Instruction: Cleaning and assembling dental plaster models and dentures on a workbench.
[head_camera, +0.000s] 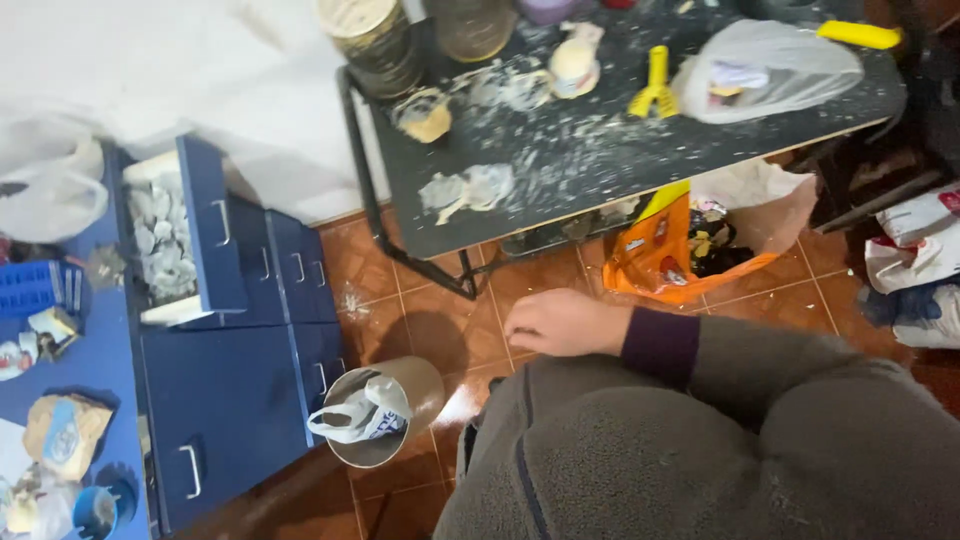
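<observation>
My right hand (562, 322) sits in the middle of the view, knuckles up, fingers curled in, with nothing visible in it. Its arm comes in from the right in a grey fleece sleeve with a dark purple cuff (660, 345). The hand rests at the edge of the grey fleece over my body, above the brown tiled floor (420, 300). Nearest to it are the black table (560, 190) just beyond and a round metal bin (385, 410) lined with a plastic bag to its lower left. My left hand is out of sight.
The table top is strewn with white scraps, with a yellow tool (652, 85), a grey plastic bag (770, 70) and tins (380, 40). An orange bag (655, 255) lies beneath it. A blue cabinet (240, 370) at left has an open drawer (165, 235) of pale pieces.
</observation>
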